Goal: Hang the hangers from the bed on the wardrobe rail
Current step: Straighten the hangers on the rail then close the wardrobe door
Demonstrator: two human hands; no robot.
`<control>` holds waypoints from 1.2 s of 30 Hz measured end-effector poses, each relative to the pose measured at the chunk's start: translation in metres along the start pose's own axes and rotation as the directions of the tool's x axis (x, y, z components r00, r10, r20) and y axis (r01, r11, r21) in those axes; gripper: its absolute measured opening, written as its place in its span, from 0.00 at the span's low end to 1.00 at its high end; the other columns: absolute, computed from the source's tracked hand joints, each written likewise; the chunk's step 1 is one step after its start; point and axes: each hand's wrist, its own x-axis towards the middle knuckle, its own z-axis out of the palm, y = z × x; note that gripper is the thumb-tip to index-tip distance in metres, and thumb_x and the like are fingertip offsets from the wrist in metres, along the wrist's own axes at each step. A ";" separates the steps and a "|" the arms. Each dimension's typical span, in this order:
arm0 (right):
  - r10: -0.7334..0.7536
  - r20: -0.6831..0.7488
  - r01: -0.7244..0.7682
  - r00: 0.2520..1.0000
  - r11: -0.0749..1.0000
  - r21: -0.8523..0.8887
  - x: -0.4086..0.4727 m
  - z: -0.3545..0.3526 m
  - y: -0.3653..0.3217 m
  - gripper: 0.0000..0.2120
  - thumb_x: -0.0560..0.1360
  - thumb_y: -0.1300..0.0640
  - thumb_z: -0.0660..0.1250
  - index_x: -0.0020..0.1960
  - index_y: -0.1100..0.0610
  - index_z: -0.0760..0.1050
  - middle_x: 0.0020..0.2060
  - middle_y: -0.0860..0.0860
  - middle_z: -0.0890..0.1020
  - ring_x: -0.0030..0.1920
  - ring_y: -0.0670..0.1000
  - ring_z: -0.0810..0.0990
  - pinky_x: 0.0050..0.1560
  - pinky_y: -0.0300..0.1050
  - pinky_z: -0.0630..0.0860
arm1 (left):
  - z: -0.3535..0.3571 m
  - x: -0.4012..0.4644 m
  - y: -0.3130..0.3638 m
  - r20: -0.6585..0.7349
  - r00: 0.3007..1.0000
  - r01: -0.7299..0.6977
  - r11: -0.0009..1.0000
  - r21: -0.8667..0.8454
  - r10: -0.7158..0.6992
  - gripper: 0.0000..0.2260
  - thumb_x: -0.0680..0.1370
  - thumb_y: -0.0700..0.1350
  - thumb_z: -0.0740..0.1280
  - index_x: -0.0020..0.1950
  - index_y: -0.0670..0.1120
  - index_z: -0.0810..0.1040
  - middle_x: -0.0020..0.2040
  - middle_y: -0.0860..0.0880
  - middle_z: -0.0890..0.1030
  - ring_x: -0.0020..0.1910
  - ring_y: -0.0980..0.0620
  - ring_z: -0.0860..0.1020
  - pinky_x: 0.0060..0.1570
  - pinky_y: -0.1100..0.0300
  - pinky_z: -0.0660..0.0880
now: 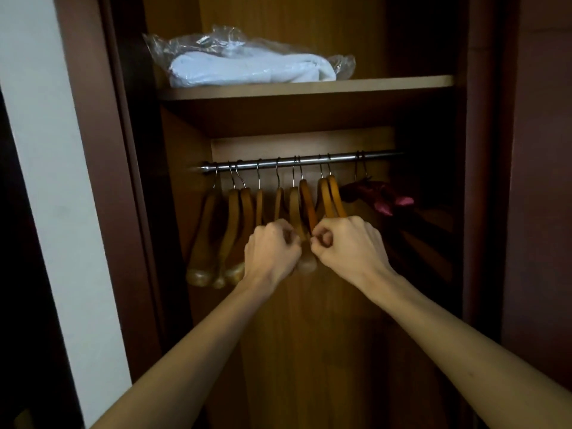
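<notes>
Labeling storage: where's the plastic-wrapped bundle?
Head view: the bundle lies on the left of the wardrobe shelf, above the rail.

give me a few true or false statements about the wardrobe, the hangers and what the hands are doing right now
1. Wooden hangers hang by metal hooks from the wardrobe rail. True.
2. The shelf above the rail is bare. False: a folded white textile in a clear plastic bag lies on it.
3. Both hands are closed around the lower parts of hangers near the middle of the rail. True: the left hand and right hand are fists side by side there.
4. Every hanger on the rail is plain wood. False: at the right end hang dark hangers with a pink satin padded end.
5. The right hand is gripping the rail itself. False: it is below the rail, at the hangers.
</notes>
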 end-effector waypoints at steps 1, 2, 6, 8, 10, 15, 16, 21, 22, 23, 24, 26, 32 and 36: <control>-0.012 0.004 0.012 1.000 1.000 -0.006 0.006 0.001 -0.002 0.09 0.77 0.50 0.69 0.55 0.49 0.82 0.44 0.45 0.84 0.46 0.46 0.83 0.50 0.44 0.80 | -0.001 0.006 -0.002 -0.002 1.000 0.020 1.000 0.003 -0.020 0.09 0.78 0.48 0.67 0.55 0.50 0.83 0.47 0.51 0.85 0.46 0.50 0.83 0.48 0.54 0.81; -0.026 0.011 0.026 1.000 1.000 -0.015 0.013 0.003 -0.003 0.10 0.77 0.50 0.69 0.57 0.50 0.82 0.47 0.46 0.84 0.49 0.47 0.83 0.52 0.45 0.80 | 0.000 0.012 -0.003 0.003 0.999 0.042 0.999 0.011 -0.042 0.08 0.78 0.47 0.67 0.55 0.49 0.83 0.48 0.51 0.85 0.47 0.50 0.83 0.49 0.54 0.81; -0.061 0.061 0.065 0.996 0.996 -0.053 0.040 0.019 0.000 0.14 0.77 0.52 0.71 0.62 0.53 0.80 0.55 0.49 0.83 0.54 0.51 0.83 0.55 0.48 0.80 | 0.006 0.032 -0.009 0.016 0.993 0.114 0.993 0.031 -0.114 0.09 0.79 0.45 0.68 0.58 0.47 0.82 0.47 0.51 0.83 0.44 0.53 0.81 0.45 0.58 0.81; -0.050 0.080 0.056 0.996 0.996 -0.074 0.052 0.027 0.004 0.14 0.77 0.52 0.70 0.61 0.54 0.80 0.56 0.51 0.82 0.55 0.53 0.82 0.55 0.48 0.79 | 0.011 0.042 -0.010 0.030 0.989 0.147 0.989 0.024 -0.148 0.11 0.79 0.45 0.69 0.61 0.46 0.80 0.49 0.50 0.83 0.45 0.54 0.81 0.46 0.59 0.81; -0.026 0.077 0.033 0.997 0.996 -0.083 0.062 0.034 0.009 0.13 0.77 0.52 0.70 0.60 0.56 0.79 0.56 0.52 0.81 0.54 0.53 0.82 0.53 0.47 0.80 | 0.017 0.052 -0.009 0.070 0.984 0.165 0.986 0.022 -0.167 0.12 0.80 0.44 0.68 0.63 0.46 0.80 0.51 0.49 0.83 0.48 0.52 0.82 0.49 0.57 0.81; 0.096 0.157 -0.086 0.983 0.994 -0.072 0.077 0.042 0.016 0.09 0.77 0.50 0.70 0.52 0.55 0.78 0.47 0.52 0.81 0.46 0.52 0.82 0.46 0.47 0.81 | 0.032 0.084 0.007 0.162 0.944 0.295 0.955 -0.021 -0.288 0.09 0.81 0.48 0.65 0.51 0.44 0.82 0.47 0.48 0.81 0.42 0.51 0.79 0.40 0.59 0.75; 0.112 0.175 -0.101 0.978 0.992 -0.072 0.079 0.043 0.017 0.10 0.77 0.49 0.70 0.52 0.56 0.78 0.46 0.52 0.81 0.46 0.53 0.82 0.46 0.47 0.81 | 0.038 0.093 0.008 0.175 0.933 0.324 0.946 -0.017 -0.316 0.11 0.81 0.49 0.65 0.52 0.42 0.82 0.48 0.47 0.81 0.43 0.50 0.78 0.42 0.57 0.75; 0.167 0.267 -0.151 0.949 0.985 -0.080 0.082 0.057 0.020 0.21 0.74 0.43 0.72 0.58 0.58 0.79 0.49 0.54 0.83 0.51 0.55 0.83 0.49 0.48 0.81 | 0.060 0.125 0.018 0.272 0.856 0.442 0.895 0.055 -0.439 0.27 0.81 0.60 0.63 0.71 0.42 0.75 0.70 0.39 0.74 0.68 0.40 0.74 0.68 0.48 0.71; 0.178 0.289 -0.161 0.941 0.984 -0.080 0.082 0.060 0.020 0.22 0.74 0.43 0.73 0.59 0.58 0.78 0.50 0.54 0.83 0.52 0.55 0.82 0.50 0.48 0.80 | 0.063 0.130 0.020 0.309 0.842 0.445 0.893 0.064 -0.442 0.30 0.81 0.62 0.63 0.74 0.42 0.71 0.74 0.39 0.70 0.72 0.40 0.70 0.71 0.48 0.68; 0.191 0.304 -0.175 0.933 0.982 -0.077 0.081 0.063 0.021 0.23 0.73 0.44 0.73 0.61 0.59 0.77 0.51 0.54 0.83 0.53 0.55 0.82 0.50 0.47 0.79 | 0.065 0.133 0.023 0.349 0.830 0.443 0.894 0.061 -0.435 0.31 0.80 0.62 0.64 0.76 0.42 0.69 0.76 0.40 0.68 0.74 0.40 0.67 0.70 0.50 0.66; 0.206 0.315 -0.194 0.927 0.979 -0.070 0.080 0.065 0.021 0.25 0.73 0.45 0.74 0.63 0.59 0.75 0.53 0.54 0.82 0.54 0.55 0.82 0.50 0.47 0.77 | 0.068 0.137 0.024 0.380 0.818 0.453 0.891 0.037 -0.432 0.32 0.80 0.62 0.64 0.76 0.42 0.68 0.76 0.40 0.68 0.74 0.41 0.67 0.69 0.51 0.66; 0.235 0.342 -0.224 0.910 0.972 -0.072 0.078 0.069 0.021 0.34 0.72 0.44 0.75 0.70 0.60 0.68 0.59 0.55 0.79 0.60 0.56 0.80 0.56 0.49 0.76 | 0.076 0.143 0.022 0.427 0.791 0.502 0.864 -0.044 -0.439 0.33 0.79 0.61 0.67 0.76 0.43 0.68 0.76 0.41 0.69 0.73 0.41 0.68 0.68 0.51 0.67; 0.262 0.399 -0.221 0.879 0.964 -0.146 0.074 0.074 0.019 0.50 0.73 0.46 0.75 0.81 0.61 0.47 0.72 0.62 0.66 0.67 0.59 0.73 0.65 0.51 0.74 | 0.093 0.144 0.015 0.534 0.715 0.642 0.725 -0.248 -0.451 0.41 0.73 0.58 0.75 0.79 0.43 0.62 0.75 0.40 0.68 0.72 0.39 0.68 0.65 0.48 0.68; 0.220 0.290 -0.201 0.931 0.975 -0.094 0.074 0.071 0.021 0.47 0.72 0.43 0.74 0.79 0.62 0.54 0.66 0.59 0.73 0.62 0.57 0.77 0.58 0.48 0.76 | 0.091 0.153 0.016 0.505 0.727 0.642 0.723 -0.257 -0.465 0.41 0.70 0.55 0.77 0.78 0.44 0.63 0.69 0.41 0.72 0.68 0.40 0.71 0.61 0.48 0.71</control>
